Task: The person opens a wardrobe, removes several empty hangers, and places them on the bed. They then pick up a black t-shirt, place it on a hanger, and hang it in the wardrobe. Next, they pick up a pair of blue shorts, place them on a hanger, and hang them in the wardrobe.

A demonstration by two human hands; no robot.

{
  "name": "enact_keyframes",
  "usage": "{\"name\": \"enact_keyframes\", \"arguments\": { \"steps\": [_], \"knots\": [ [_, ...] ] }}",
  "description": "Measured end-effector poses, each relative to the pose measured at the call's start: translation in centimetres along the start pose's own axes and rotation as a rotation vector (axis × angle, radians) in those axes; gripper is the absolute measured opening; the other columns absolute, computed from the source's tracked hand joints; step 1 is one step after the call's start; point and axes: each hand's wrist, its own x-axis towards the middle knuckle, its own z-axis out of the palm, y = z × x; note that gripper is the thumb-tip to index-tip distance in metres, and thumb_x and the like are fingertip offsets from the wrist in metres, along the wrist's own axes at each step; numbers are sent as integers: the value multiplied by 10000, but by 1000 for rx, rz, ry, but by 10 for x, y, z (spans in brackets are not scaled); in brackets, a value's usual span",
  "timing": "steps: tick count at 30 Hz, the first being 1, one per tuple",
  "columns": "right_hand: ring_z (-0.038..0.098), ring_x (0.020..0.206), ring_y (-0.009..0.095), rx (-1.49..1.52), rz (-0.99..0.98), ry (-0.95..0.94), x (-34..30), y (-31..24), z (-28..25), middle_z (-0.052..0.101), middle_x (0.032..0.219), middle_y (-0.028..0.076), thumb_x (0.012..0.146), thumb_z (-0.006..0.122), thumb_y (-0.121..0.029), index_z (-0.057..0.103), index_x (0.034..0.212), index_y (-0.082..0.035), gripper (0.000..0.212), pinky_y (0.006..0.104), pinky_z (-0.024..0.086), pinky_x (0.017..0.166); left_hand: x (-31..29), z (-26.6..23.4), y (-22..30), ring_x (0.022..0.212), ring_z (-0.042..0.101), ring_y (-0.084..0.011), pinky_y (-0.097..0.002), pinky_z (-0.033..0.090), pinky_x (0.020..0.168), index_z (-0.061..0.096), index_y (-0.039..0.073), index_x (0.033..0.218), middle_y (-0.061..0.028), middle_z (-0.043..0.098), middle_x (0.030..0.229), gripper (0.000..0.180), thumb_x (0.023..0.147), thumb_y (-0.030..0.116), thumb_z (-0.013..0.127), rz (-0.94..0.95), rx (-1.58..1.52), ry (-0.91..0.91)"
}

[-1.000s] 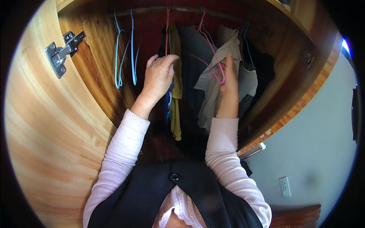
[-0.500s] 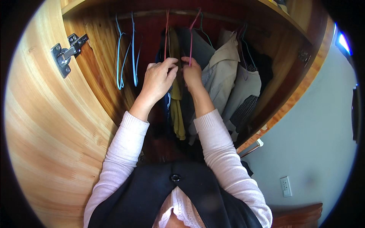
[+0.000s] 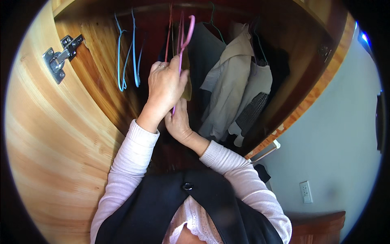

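A pink clothes hanger [image 3: 187, 40] stands nearly upright in front of the hanging clothes, its hook free of the rod. Its upper part is pinched in my left hand [image 3: 164, 83], which has closed fingers and a ring. Lower down, my right hand [image 3: 179, 125] grips the bottom end of the same hanger; its fingertips are partly covered. Just behind my left hand hang an orange-red hanger [image 3: 168, 38] and a mustard-yellow garment [image 3: 187, 90], mostly hidden by the hands. Whether any cloth is on the pink hanger I cannot tell.
Blue hangers [image 3: 134, 53] hang at the left of the rod [image 3: 152, 7]. A grey garment [image 3: 205, 53], a beige jacket [image 3: 231, 81] and a light grey garment [image 3: 260, 77] hang to the right. An open wooden door [image 3: 53, 134] with a metal hinge [image 3: 57, 61] stands at left.
The pink hanger has come off the rod toward me and left. My left hand now grips it, while my right hand has moved down and left to its lower end.
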Motion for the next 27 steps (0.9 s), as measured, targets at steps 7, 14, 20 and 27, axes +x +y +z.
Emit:
{"name": "enact_keyframes", "arguments": {
  "steps": [7, 14, 20, 27],
  "knots": [
    [559, 972, 384, 4, 10, 109, -1, 63, -26, 555, 1108, 219, 855, 650, -290, 417, 1349, -26, 607, 427, 455, 877, -2, 12, -16, 691, 603, -338, -400, 442, 804, 625, -2, 1047, -160, 608, 671, 170, 912, 74, 556, 14, 124, 174],
    [629, 943, 457, -305, 647, -19, 117, 121, -35, 647, 986, 300, 977, 491, -230, 233, 1486, -63, 594, 498, 495, 847, -12, 23, -18, 749, 591, -323, -395, 419, 840, 632, 10, 1126, -167, 597, 738, 231, 922, 80, 549, 45, 140, 118],
    [555, 1141, 438, -60, 912, 403, 132, 153, -80, 537, 1235, 350, 970, 526, -265, 230, 1443, 62, 647, 460, 423, 1005, -10, 25, -28, 733, 602, -284, -393, 408, 846, 648, 8, 1046, -127, 601, 653, 227, 834, 17, 567, 19, 155, 210],
    [364, 1329, 467, -338, 509, 771, 84, 123, -105, 271, 1437, 404, 961, 546, -232, 174, 1418, 174, 716, 474, 273, 1134, -17, 25, -42, 794, 602, -301, -379, 415, 834, 678, 59, 1048, -132, 634, 763, 200, 870, 57, 586, 6, 180, 286]
  ]
}}
